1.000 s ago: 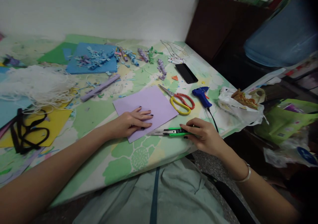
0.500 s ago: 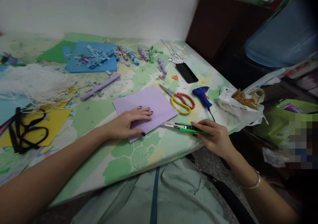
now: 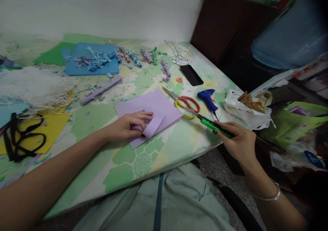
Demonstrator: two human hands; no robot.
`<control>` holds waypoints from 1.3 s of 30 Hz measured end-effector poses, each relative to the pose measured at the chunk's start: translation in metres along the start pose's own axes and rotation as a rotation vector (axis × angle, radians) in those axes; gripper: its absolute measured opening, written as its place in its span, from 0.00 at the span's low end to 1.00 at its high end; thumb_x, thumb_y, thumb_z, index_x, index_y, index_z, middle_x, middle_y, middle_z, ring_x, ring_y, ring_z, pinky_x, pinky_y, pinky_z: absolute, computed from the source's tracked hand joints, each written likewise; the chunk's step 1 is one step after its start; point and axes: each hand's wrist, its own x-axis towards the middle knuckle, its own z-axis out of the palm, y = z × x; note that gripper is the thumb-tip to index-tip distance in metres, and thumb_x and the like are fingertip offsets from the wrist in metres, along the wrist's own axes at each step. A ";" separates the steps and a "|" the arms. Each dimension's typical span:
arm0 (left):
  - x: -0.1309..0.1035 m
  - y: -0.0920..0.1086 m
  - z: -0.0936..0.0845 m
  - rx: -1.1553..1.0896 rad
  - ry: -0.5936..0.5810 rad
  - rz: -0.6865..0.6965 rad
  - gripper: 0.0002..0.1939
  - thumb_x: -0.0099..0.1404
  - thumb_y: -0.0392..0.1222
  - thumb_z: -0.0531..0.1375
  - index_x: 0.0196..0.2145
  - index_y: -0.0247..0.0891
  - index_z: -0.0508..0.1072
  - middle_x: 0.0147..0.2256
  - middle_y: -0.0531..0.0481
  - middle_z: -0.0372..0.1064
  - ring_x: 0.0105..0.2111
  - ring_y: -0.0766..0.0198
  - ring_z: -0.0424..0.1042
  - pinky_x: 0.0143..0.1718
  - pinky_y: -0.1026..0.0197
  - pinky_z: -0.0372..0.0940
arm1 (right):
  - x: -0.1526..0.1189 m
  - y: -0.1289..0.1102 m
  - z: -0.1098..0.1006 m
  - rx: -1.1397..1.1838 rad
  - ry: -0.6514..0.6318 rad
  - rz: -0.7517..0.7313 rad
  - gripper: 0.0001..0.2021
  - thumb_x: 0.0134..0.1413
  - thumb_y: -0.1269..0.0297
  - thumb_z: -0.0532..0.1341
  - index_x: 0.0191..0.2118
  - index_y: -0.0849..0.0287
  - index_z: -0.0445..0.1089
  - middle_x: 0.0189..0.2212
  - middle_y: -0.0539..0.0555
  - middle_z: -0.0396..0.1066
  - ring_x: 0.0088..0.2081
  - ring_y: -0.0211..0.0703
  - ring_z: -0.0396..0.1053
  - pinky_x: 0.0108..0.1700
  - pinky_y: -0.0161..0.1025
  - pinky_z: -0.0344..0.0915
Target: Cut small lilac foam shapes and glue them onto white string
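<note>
My left hand (image 3: 132, 125) rests on the purple paper (image 3: 159, 104) with thumb and fingers pinched on a narrow purple paper strip (image 3: 154, 126), which lifts and curls above the sheet. My right hand (image 3: 237, 139) grips a green utility knife (image 3: 211, 124). Its blade is out and points left, over the yellow handle of the scissors (image 3: 187, 104). The scissors lie just beyond the sheet's right corner, with one red and one yellow handle loop.
Behind the scissors are a blue glue gun (image 3: 208, 99) and a black phone (image 3: 191, 75). A rolled purple paper (image 3: 101, 90) lies left of the sheet. White string (image 3: 33, 89) is heaped at left. Food in a white bag (image 3: 252, 111) sits at right.
My right hand has drawn the knife up and to the right, away from the sheet's edge. My left fingers have closed on a strip, which now stands up off the sheet.
</note>
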 end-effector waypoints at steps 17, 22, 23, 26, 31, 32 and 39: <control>0.000 0.000 0.001 0.008 0.044 0.002 0.07 0.61 0.34 0.60 0.31 0.41 0.79 0.54 0.42 0.70 0.60 0.51 0.60 0.60 0.41 0.54 | 0.001 -0.046 0.025 0.135 -0.269 -0.204 0.14 0.56 0.68 0.58 0.47 0.60 0.75 0.37 0.60 0.72 0.37 0.48 0.72 0.37 0.43 0.70; 0.000 0.002 0.002 0.005 0.112 -0.033 0.03 0.61 0.37 0.62 0.31 0.38 0.77 0.51 0.39 0.72 0.58 0.51 0.63 0.56 0.42 0.60 | 0.008 -0.062 0.032 0.198 -0.383 -0.325 0.16 0.56 0.71 0.57 0.49 0.62 0.73 0.39 0.62 0.71 0.39 0.49 0.70 0.38 0.45 0.70; 0.000 0.003 0.002 0.003 0.121 -0.043 0.03 0.61 0.37 0.62 0.31 0.38 0.76 0.51 0.39 0.72 0.58 0.51 0.64 0.56 0.42 0.60 | 0.009 -0.064 0.032 0.209 -0.390 -0.343 0.16 0.56 0.71 0.57 0.49 0.61 0.73 0.39 0.62 0.70 0.39 0.49 0.69 0.39 0.45 0.70; 0.001 0.006 0.002 -0.003 0.105 -0.045 0.02 0.60 0.37 0.63 0.29 0.38 0.75 0.51 0.40 0.72 0.58 0.50 0.62 0.58 0.41 0.58 | 0.011 -0.065 0.033 0.233 -0.395 -0.406 0.15 0.57 0.71 0.58 0.49 0.61 0.73 0.39 0.62 0.70 0.39 0.49 0.68 0.39 0.46 0.69; 0.001 0.002 -0.001 -0.002 0.013 0.021 0.08 0.61 0.35 0.61 0.25 0.38 0.74 0.53 0.43 0.71 0.61 0.51 0.58 0.61 0.41 0.51 | 0.012 -0.062 0.031 0.240 -0.393 -0.409 0.15 0.57 0.72 0.58 0.49 0.63 0.73 0.38 0.62 0.69 0.40 0.50 0.66 0.39 0.48 0.68; 0.001 0.000 -0.002 0.007 -0.011 0.043 0.08 0.61 0.36 0.61 0.25 0.39 0.76 0.53 0.43 0.70 0.61 0.50 0.57 0.61 0.41 0.50 | 0.012 -0.062 0.031 0.242 -0.389 -0.406 0.15 0.57 0.72 0.58 0.50 0.63 0.72 0.38 0.62 0.69 0.40 0.50 0.66 0.40 0.48 0.68; 0.000 0.005 0.000 0.210 -0.135 0.054 0.16 0.65 0.40 0.57 0.49 0.49 0.76 0.62 0.47 0.59 0.65 0.46 0.47 0.62 0.39 0.43 | 0.013 -0.063 0.028 0.221 -0.414 -0.434 0.16 0.58 0.72 0.57 0.51 0.60 0.72 0.37 0.61 0.69 0.38 0.49 0.66 0.37 0.47 0.68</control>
